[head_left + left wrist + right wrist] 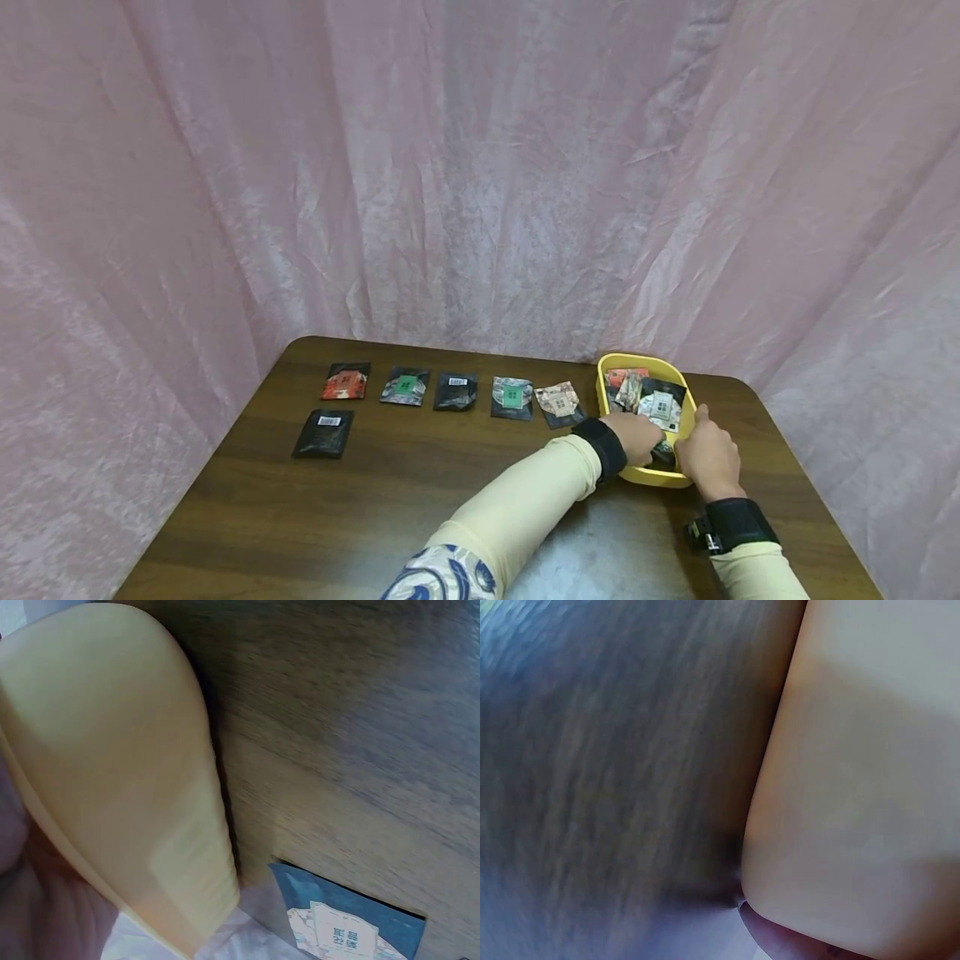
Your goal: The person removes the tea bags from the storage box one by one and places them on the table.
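Note:
A yellow basket (654,477) stands at the right of the table and holds several small packets (662,406). My left hand (636,437) reaches over its left rim, knuckles up, close to a dark packet (663,457) at the near end. Its fingertips are mostly hidden, so a grip on that packet cannot be made out. In the left wrist view, the basket wall (120,765) covers part of this hand (56,900). My right hand (708,454) holds the right rim, thumb on the inner side. The basket wall (855,780) fills much of the right wrist view.
Left of the basket, packets lie in a row: beige (560,405), green-labelled (512,397), black with a barcode (455,392), another green-labelled (405,387) and red (347,381). Another black packet (323,433) lies nearer. A pink curtain (480,183) hangs behind the wooden table (315,517).

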